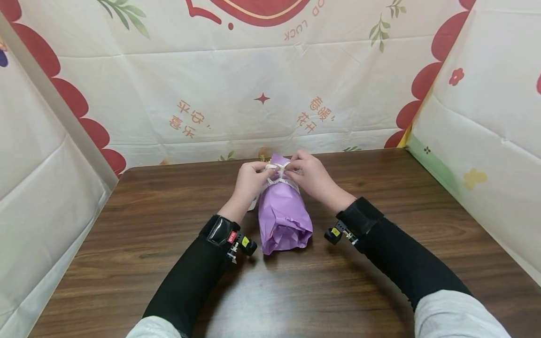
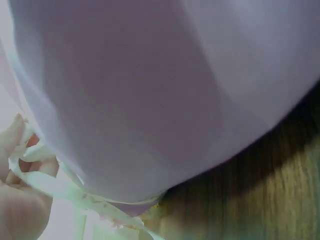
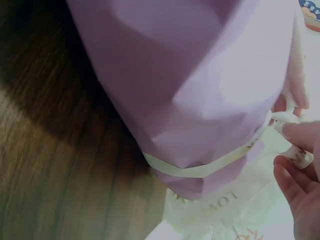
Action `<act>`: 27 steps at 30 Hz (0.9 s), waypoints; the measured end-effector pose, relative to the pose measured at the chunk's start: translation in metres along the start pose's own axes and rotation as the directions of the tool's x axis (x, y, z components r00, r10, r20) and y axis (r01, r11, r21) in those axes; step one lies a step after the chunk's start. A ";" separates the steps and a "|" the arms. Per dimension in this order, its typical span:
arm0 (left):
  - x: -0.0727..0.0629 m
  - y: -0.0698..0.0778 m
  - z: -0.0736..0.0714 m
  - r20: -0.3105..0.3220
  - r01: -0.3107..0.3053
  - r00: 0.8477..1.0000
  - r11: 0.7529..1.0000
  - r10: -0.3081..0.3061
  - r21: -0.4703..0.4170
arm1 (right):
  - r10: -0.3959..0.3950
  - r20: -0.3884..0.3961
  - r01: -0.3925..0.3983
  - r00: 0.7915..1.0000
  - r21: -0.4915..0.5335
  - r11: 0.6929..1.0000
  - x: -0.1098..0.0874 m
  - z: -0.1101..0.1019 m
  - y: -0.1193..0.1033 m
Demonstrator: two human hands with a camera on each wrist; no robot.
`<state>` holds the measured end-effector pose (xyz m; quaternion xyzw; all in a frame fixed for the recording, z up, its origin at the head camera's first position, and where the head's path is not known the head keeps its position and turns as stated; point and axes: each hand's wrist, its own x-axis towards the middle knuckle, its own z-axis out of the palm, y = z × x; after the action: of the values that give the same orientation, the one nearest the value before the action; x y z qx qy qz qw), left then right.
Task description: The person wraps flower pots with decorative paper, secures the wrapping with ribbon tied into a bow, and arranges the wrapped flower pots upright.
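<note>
A bundle wrapped in purple paper (image 1: pixel 284 213) lies on the table, its wide crumpled end towards me. White ribbon (image 1: pixel 281 171) goes round its narrower far part. From the left, my left hand (image 1: pixel 249 182) pinches ribbon between thumb and fingertips. My right hand (image 1: pixel 312 176) pinches another part of it on the right side. In the right wrist view, a ribbon band (image 3: pixel 200 170) runs across the purple paper, and my right hand (image 3: pixel 302 182) holds a strip at the edge. Looping ribbon (image 2: pixel 42 182) lies against my fingers in the left wrist view. What the bundle contains is hidden.
The brown wooden table (image 1: pixel 169 263) extends around the bundle. A printed white cloth (image 1: pixel 236 75) hangs behind it, with more cloth panels (image 1: pixel 486 122) at both sides. Whitish material with gold lettering (image 3: pixel 225 207) shows beyond the bundle in the right wrist view.
</note>
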<state>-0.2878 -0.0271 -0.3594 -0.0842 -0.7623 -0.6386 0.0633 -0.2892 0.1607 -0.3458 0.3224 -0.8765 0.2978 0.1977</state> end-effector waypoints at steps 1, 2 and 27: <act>0.000 0.000 0.000 0.002 0.018 1.000 0.998 -0.018 -0.062 | 0.006 -0.002 -0.006 1.000 0.008 1.000 0.000 -0.001 0.000; -0.001 0.000 0.000 0.001 0.036 0.999 0.992 -0.036 -0.125 | 0.018 -0.003 -0.018 1.000 0.020 1.000 -0.001 -0.002 -0.001; -0.006 0.008 0.008 -0.163 -0.057 0.986 0.992 0.039 -0.108 | 0.498 0.018 -0.440 0.867 0.497 0.748 -0.009 -0.006 -0.004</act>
<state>-0.2802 -0.0183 -0.3545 -0.0542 -0.7153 -0.6835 0.1352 -0.2791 0.1664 -0.3444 0.1127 -0.8128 0.5660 0.0796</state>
